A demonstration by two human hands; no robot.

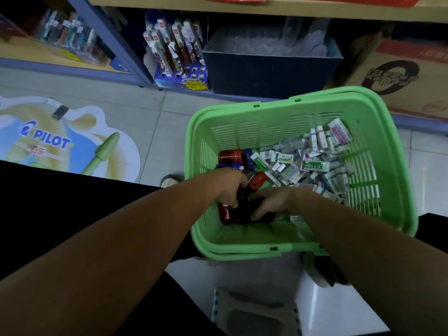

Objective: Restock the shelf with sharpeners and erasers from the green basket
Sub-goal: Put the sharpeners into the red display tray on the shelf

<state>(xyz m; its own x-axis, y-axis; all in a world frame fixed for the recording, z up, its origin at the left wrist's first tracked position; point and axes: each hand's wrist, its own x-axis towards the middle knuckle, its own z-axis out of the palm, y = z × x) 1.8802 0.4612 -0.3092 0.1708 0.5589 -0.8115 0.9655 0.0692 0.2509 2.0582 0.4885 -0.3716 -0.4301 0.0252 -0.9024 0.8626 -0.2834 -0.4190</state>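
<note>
Hands were seen through the head camera, both lowered into the green basket (pixel 242 251), which was placed near the shelf (pixel 194 7). The left hand (pixel 229 187) was clamped on the black sharpeners (pixel 242 210) at the basket's near left corner, fingers curled over them and thumb pressed down the side. The right hand (pixel 271 204) was set just beside it, its fingers bent and closed over the same dark cluster. Red sharpeners (pixel 224 215) were lodged against the left wall and between the hands and the erasers (pixel 315 163). These small boxed erasers were heaped across the basket's far right part. On the shelf's bottom level a blue pen display (pixel 179 57), a dark bin (pixel 269 71) and a cardboard box (pixel 397 73) were lined up. A Pilot floor sticker (pixel 48 139) was spread over the tiles at the left.
</note>
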